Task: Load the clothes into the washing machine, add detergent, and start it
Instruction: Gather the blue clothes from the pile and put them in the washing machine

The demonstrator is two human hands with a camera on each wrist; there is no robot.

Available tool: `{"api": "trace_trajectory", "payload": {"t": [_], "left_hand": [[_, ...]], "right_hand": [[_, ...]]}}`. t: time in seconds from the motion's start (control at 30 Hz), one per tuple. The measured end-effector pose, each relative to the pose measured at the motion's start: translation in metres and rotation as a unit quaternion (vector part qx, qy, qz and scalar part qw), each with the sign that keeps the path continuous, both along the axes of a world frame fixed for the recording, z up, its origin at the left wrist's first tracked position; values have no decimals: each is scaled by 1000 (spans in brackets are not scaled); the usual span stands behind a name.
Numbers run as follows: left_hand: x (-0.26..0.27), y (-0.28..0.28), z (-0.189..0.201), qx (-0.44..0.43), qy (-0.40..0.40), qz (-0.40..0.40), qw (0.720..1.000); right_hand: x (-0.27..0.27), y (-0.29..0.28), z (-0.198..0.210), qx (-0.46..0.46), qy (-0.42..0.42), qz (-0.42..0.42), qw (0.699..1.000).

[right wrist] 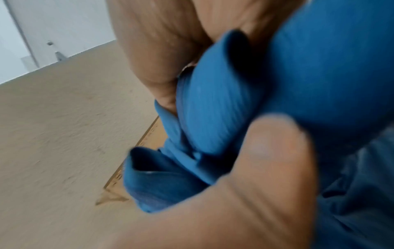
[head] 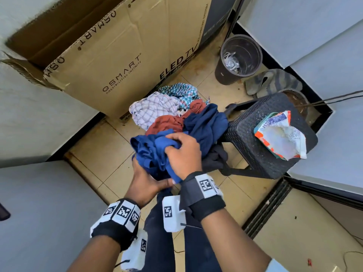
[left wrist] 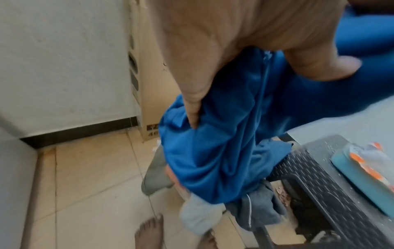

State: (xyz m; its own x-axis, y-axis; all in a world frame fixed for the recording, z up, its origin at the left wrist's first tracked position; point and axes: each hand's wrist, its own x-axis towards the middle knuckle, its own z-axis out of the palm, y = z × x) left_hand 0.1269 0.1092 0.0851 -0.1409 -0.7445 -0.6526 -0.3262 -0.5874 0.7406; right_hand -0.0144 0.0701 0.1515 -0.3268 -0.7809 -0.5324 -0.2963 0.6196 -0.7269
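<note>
A bunched blue garment (head: 151, 152) hangs between both hands above the tiled floor. My left hand (head: 145, 183) grips it from below, with fingers (left wrist: 192, 101) curled into the blue garment (left wrist: 224, 143). From above, my right hand (head: 182, 154) clutches the same cloth, its thumb (right wrist: 266, 160) and fingers pinching a fold of the blue garment (right wrist: 224, 109). Behind lies a pile of clothes (head: 176, 112): a checked shirt, a rust-red piece, a navy piece. An opened detergent packet (head: 280, 134) lies on a black plastic stool (head: 261, 154) to the right. No washing machine shows clearly.
A large cardboard TV box (head: 117, 61) leans against the far wall. A dark bin (head: 239, 57) and a striped rag (head: 275, 81) sit at the back right. A bare foot (left wrist: 149, 232) stands on the tiles. White surfaces flank both sides.
</note>
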Motion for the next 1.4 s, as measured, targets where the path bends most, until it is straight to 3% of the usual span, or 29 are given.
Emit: {"api": "trace_trajectory", "payload": {"t": [0.07, 0.13, 0.23, 0.3, 0.37, 0.47, 0.53, 0.7, 0.8, 0.83, 0.93, 1.0, 1.07, 1.17, 1.33, 1.4], "left_hand": [[-4, 11, 1, -17, 37, 47, 998], [-8, 20, 9, -70, 23, 131, 989], [-3, 25, 17, -66, -126, 224, 964], [11, 24, 6, -49, -205, 227, 951], [24, 18, -8, -39, -231, 214, 948], [41, 13, -30, -21, -247, 230, 941], [53, 17, -48, 4, -272, 243, 931], [71, 40, -88, 47, -303, 276, 911], [75, 54, -101, 67, -310, 296, 901], [77, 58, -104, 72, -315, 308, 895], [84, 70, -116, 82, -322, 345, 878], [85, 76, -119, 84, -308, 365, 874], [85, 81, -120, 93, -285, 391, 870], [81, 82, -113, 108, -260, 418, 864], [71, 68, -98, 100, -205, 446, 865], [63, 57, -90, 88, -193, 453, 866]], "right_hand": [[13, 1, 5, 20, -43, 42, 998], [17, -2, 5, 33, -96, 73, 992], [11, -7, -3, 53, -198, 99, 974], [0, -7, -17, 89, -240, 104, 961], [-14, -4, -42, 114, -181, 137, 967], [-34, 2, -83, 108, 43, 178, 977], [-38, 2, -109, 114, 112, 198, 967], [-26, -12, -165, 114, 254, 358, 891], [-18, -35, -195, 73, 275, 386, 877], [-12, -40, -205, 84, 273, 422, 860], [9, -36, -230, 177, 265, 567, 759], [13, -26, -240, 193, 306, 611, 705], [11, -23, -241, 179, 332, 588, 715], [-3, -32, -223, 145, 333, 515, 776], [-64, -76, -152, 118, 344, 269, 892], [-96, -94, -113, 59, 325, 165, 929]]}}
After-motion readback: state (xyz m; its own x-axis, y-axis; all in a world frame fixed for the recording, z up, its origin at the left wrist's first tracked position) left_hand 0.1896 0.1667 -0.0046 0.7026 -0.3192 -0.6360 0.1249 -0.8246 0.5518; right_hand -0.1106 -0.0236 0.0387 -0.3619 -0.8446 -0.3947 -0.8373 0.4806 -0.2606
